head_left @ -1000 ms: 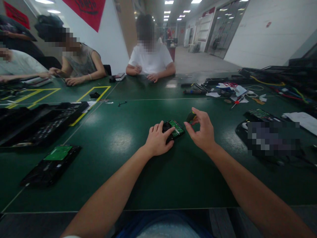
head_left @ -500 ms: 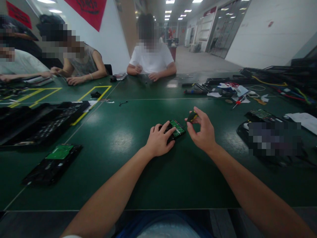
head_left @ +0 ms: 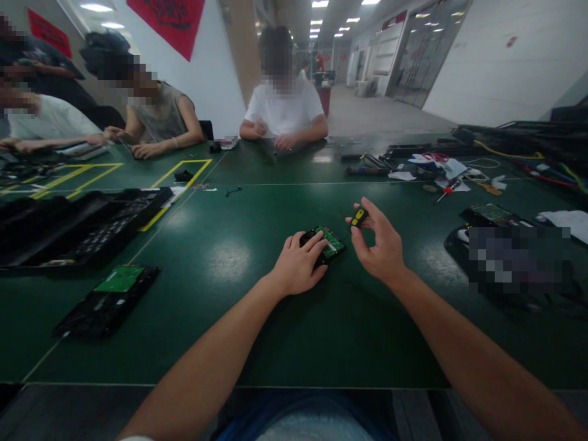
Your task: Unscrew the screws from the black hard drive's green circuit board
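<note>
A small black device with a green circuit board [head_left: 334, 240] lies on the green table in front of me. My left hand [head_left: 303, 260] rests over its left part, fingers spread across the top and thumb along the near edge, holding it down. Just right of the device, my right hand [head_left: 379, 239] pinches a screwdriver by its short black and yellow handle [head_left: 359, 216]. The handle is tilted, and its thin tip near the device's right edge is hard to make out. I cannot tell whether the tip touches anything.
Another black unit with a green board [head_left: 120, 278] lies at left, below a long black housing [head_left: 124, 223]. At right are a dark, partly blurred item [head_left: 459, 248], a red-handled screwdriver [head_left: 448, 191], papers and cables. A person in white [head_left: 285, 113] sits opposite; others sit at far left.
The view has shifted slightly. My right hand has turned the screwdriver handle, so more of its yellow shows. My left hand stays on the device, its fingers a little closer together.
</note>
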A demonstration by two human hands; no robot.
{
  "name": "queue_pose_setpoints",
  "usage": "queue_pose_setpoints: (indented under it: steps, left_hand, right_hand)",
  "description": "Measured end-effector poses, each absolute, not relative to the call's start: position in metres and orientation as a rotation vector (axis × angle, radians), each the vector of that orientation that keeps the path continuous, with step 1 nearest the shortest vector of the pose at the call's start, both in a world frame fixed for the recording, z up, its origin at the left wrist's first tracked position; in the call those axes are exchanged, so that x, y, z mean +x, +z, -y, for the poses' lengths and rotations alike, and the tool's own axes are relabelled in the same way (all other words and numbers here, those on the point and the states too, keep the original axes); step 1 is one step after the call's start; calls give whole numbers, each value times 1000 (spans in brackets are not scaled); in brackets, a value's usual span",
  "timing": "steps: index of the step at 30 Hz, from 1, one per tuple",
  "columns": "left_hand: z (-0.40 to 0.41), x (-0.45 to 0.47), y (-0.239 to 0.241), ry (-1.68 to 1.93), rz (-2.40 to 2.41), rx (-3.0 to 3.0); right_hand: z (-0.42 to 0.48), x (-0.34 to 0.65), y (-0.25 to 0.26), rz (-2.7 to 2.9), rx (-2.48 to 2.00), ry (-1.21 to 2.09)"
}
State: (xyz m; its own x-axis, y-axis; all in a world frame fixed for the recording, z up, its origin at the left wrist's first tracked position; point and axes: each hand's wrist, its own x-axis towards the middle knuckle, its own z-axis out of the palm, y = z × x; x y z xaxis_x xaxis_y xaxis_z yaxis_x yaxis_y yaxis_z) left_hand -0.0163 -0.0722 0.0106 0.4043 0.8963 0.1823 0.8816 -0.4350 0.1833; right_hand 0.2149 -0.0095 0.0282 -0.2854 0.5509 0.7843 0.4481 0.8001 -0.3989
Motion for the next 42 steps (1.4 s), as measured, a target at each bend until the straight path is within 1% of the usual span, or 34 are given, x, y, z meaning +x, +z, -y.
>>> queue_pose_setpoints:
  steps: [9,15,21,27,35,42]
  left_hand:
    - [67,-18,7,434,-1629,2564]
    - [67,-18,7,449,-1637,2550]
    - [68,-18,7,469,-1649,2526]
    - [68,-19,5,480,-1653,2523]
    - [68,-18,5,484,-1648,2536]
    - [68,-18,6,483,-1645,2531]
  right_hand:
    - [4,216,23,1862,-787,16]
    - [7,213,23,1881,-735,184]
    - [6,215,21,1863,-799,52]
    - [9,213,25,1883,-733,141]
    - [7,216,26,1857,-799,54]
    - [9,213,25,1860,-724,134]
